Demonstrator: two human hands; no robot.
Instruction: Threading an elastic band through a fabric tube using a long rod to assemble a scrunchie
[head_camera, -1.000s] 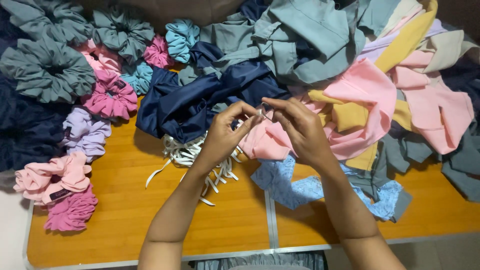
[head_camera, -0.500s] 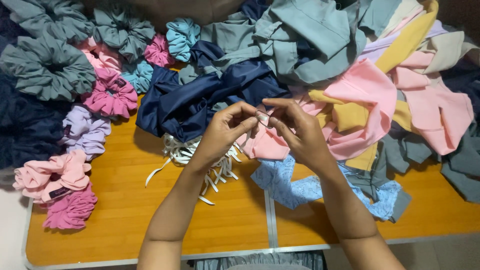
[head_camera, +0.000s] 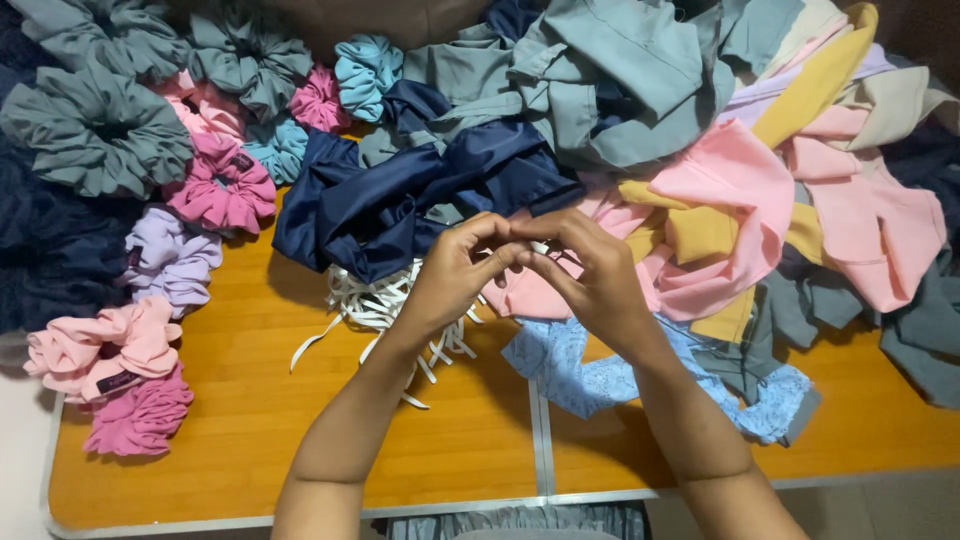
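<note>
STEP: knotting white elastic strip (head_camera: 540, 247), frame centre, pinched between both hands | LEFT: left hand (head_camera: 455, 275) fingertips closed on strip | RIGHT: right hand (head_camera: 590, 275) closed on its other end | METHOD: keep tension even, ends aligned, clear of loose elastic pile (head_camera: 375, 305) | AROUND: navy fabric (head_camera: 400, 195) above, scrunchies (head_camera: 150, 250) left, wooden table (head_camera: 230, 440)

Glossy orange wood table (head_camera: 200, 440); satiny navy cloth (head_camera: 400, 200); matt pink fabric (head_camera: 730, 200); white elastic strips (head_camera: 365, 300).

Small dark labels (head_camera: 241, 161) sit on a few scrunchies near the bench's (head_camera: 250, 440) left edge: one on the magenta, one on the pale pink.
</note>
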